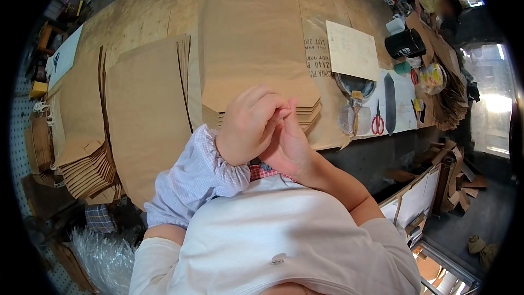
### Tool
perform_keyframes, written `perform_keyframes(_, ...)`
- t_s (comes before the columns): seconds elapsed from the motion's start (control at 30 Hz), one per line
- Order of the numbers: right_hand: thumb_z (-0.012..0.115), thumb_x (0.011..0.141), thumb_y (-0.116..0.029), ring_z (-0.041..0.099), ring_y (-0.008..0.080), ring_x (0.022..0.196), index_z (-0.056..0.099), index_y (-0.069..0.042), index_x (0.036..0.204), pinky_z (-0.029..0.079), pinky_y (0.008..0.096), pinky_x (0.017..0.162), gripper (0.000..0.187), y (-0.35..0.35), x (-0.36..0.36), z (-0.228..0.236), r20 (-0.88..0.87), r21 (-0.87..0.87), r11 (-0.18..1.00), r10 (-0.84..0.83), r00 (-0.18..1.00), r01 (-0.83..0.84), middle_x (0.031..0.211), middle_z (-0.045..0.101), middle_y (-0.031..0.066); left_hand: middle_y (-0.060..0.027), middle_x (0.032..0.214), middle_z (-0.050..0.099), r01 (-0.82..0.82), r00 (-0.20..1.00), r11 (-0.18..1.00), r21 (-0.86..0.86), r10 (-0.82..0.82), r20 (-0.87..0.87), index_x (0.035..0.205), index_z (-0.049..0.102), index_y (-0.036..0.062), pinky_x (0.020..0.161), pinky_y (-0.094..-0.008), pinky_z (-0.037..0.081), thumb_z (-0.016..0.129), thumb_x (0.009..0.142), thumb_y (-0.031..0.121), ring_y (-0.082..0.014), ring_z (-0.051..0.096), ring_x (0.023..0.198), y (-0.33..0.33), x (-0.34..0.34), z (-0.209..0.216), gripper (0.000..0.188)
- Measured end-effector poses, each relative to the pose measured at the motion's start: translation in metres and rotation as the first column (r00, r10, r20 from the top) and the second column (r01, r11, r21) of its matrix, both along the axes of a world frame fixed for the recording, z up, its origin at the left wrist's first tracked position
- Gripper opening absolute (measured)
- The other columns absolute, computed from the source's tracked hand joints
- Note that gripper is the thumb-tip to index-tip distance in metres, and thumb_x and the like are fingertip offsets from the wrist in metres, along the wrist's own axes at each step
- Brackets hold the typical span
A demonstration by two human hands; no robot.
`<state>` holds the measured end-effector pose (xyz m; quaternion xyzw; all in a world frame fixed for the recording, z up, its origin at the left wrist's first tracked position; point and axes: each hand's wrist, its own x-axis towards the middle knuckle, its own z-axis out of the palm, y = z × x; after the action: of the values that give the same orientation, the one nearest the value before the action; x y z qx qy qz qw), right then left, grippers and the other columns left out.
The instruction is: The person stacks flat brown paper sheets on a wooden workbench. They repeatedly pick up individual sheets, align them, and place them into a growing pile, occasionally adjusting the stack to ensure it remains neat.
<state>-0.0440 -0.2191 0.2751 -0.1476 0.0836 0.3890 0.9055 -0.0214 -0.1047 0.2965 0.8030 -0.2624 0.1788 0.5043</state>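
My left hand (248, 125), its wrist under a pale checked sleeve cover (196, 172), meets my right hand (290, 147) in front of my chest. Both hands are closed, their fingertips pinched together. Whatever may be between them is too small or hidden to make out. Just beyond lies a stack of brown paper bags (254, 38), its folded bottom ends layered toward me. The hands cover part of the stack's near edge. To its left lie more brown paper sheets (144, 87) and a fanned pile of folded bags (87, 169).
At right on the wooden table (158, 19) are a pale square board (353, 49), a round dark dish (355, 84), a brush (357, 109), red-handled scissors (377, 123) and a black cylinder (405, 43). Another person (436, 3) is at the far right. Cardboard scraps (456, 180) lie lower right.
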Motion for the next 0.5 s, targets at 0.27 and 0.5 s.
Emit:
perform_keyframes(0.27, 0.02, 0.078, -0.064, 0.035, 0.0166, 0.115, 0.03, -0.004, 0.122, 0.027, 0.0353, 0.096, 0.075, 0.005, 0.005, 0.013, 0.074, -0.063, 0.997, 0.053, 0.996, -0.048, 0.119, 0.039, 0.0061, -0.0092, 0.069, 0.047, -0.142, 0.987, 0.979, -0.143, 0.13, -0.091, 0.077, 0.048, 0.0004, 0.054, -0.026, 0.037, 0.054, 0.074, 0.0, -0.0195, 0.045, 0.061, 0.003, -0.004, -0.006, 0.007)
perform_keyframes(0.5, 0.023, 0.08, -0.06, 0.039, 0.0163, 0.111, 0.037, -0.005, 0.115, 0.029, 0.0336, 0.094, 0.067, 0.003, 0.004, 0.003, 0.072, -0.016, 1.0, -0.005, 0.997, 0.007, 0.114, 0.043, 0.0053, -0.0082, 0.07, 0.053, -0.085, 0.993, 0.986, -0.146, 0.073, -0.092, 0.075, 0.053, 0.0006, 0.053, -0.0265, 0.039, 0.058, 0.072, -0.001, -0.0187, 0.049, 0.06, 0.0, -0.006, -0.003, 0.006)
